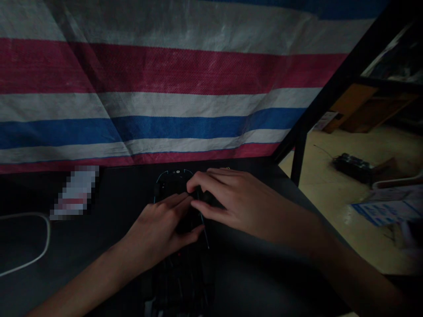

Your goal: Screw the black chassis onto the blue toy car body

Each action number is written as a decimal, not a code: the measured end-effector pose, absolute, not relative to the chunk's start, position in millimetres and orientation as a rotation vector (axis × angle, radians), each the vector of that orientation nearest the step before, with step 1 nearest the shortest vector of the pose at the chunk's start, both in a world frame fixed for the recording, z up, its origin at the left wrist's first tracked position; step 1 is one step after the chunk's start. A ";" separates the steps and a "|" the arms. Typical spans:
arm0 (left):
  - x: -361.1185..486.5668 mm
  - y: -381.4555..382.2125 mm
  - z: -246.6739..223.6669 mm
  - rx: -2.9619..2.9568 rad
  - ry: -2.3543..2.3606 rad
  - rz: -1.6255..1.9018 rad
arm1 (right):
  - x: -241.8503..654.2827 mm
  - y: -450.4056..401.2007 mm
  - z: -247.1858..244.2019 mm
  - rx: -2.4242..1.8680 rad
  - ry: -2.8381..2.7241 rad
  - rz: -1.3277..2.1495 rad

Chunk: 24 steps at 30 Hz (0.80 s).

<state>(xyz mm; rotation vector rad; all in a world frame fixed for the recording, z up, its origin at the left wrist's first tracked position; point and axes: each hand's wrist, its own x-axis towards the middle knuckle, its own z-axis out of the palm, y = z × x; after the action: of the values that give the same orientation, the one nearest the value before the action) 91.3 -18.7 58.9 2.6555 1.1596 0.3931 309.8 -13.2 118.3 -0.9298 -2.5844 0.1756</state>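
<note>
Dark device with thin blue edging (pixel 172 180) sits on the black table (pixel 112 229), in the middle of the scene, its far end just short of the striped sheet (pixel 185 72). Both hands are over it. The left hand (pixel 165 220) lies palm down across its left side, fingers together and pointing to the far right, thumb spread away toward the near side; whether the fingers clamp on anything cannot be told, as the hand hides what is beneath. The right hand (pixel 234 196) arches in from the right, knuckles up, index finger bent and thumb stretched left, a small gap between their tips; whether something is pinched there is too dark to tell. Its fingertips come close to those of the left hand. Both forearms slant in from the near corners.
</note>
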 end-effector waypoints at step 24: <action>90.4 -17.2 53.9 2.682 1.172 0.393 | 296.5 4.5 97.4 -0.533 -2.234 0.875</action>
<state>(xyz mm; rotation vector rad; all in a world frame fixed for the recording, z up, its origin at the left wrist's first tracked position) 90.4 -17.2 53.9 2.6816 1.1716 0.3927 296.5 4.5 97.4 -0.5334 -2.2340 0.8749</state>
